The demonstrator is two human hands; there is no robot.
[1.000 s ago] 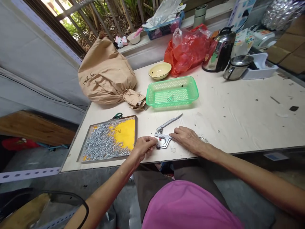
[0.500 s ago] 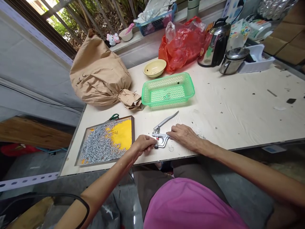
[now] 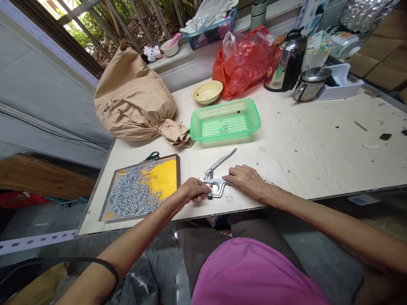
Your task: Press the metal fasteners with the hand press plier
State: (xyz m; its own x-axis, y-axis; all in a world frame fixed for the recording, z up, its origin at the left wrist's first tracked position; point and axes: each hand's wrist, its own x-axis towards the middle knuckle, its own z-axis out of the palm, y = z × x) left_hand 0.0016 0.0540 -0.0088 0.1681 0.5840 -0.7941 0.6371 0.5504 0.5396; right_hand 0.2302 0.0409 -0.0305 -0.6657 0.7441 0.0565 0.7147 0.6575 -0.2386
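A pair of metal snap-fastener pliers [image 3: 218, 181] lies near the table's front edge, its long lever raised and a spring showing below the pivot. My right hand [image 3: 244, 180] is closed around the end of the fixed handle, steadying it on the tabletop. At the jaw, my left hand [image 3: 194, 189] has its fingers pinched together; whatever they hold is too small to make out. A bit of red shows inside the jaw. Left of that hand is a shallow tray [image 3: 178, 171] with a yellow bottom, heaped with small silvery metal pieces [image 3: 130, 192].
Behind the pliers stands a green plastic basket [image 3: 197, 136] with a few tiny bits inside. A cream bowl [image 3: 207, 98], red plastic bag [image 3: 248, 63], and kettle [image 3: 288, 59] are farther back. A brown paper sack [image 3: 133, 101] and green-handled scissors [image 3: 154, 155] are at left.
The camera view has shifted slightly. Both hands stay at the pliers, with only a very small movement of the left fingers at the jaw.
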